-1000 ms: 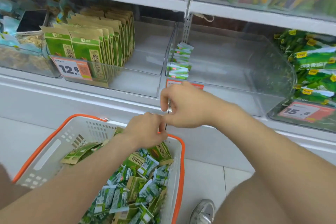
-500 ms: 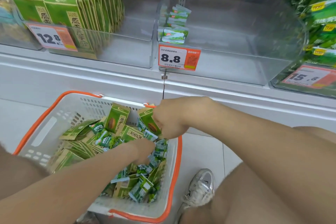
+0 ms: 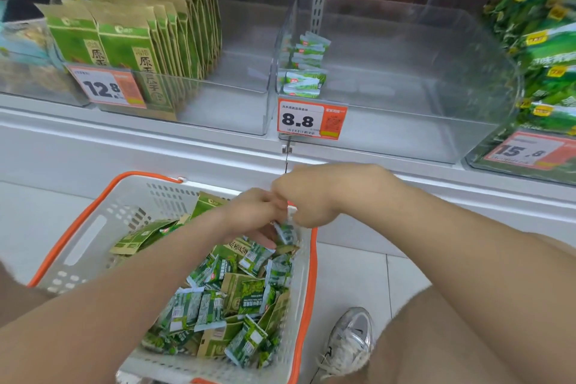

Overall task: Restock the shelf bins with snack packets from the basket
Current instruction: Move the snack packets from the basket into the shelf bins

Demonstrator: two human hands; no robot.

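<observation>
Head view: white basket [image 3: 78, 227] with orange rim stands on the tiled floor [image 3: 358, 265] below the shelf, just left of a grey shoe [image 3: 352, 340]. The basket holds a loose heap of small green-and-white packets [image 3: 212, 305] mixed with larger kraft pouches [image 3: 137, 238]. Both hands meet over the basket's far right corner, touching each other. Right hand [image 3: 314, 196]: grip curled downward, pinching the top edge of 1 held packet [image 3: 286, 232], which hangs just above the heap. Left hand [image 3: 252, 215]: fingers curled against the same packet from the left; cannot tell whether its grip actually holds it. On the shelf, 3 clear bins sit side by side. Left bin [image 3: 224, 115]: upright rows of shelved pouches [image 3: 134, 50] fill its left half, price tag 12.8 [image 3: 107, 87] on the front. Middle bin [image 3: 405, 140]: a short shelf stack [image 3: 305, 78] of small packets stands against its left wall, tag 8.8 [image 3: 311, 118] at the front left corner. Right bin [image 3: 480, 156]: packed with green bags [image 3: 545, 56], tag 15.8 [image 3: 526, 150] on the front, partly cut off by the frame edge.
</observation>
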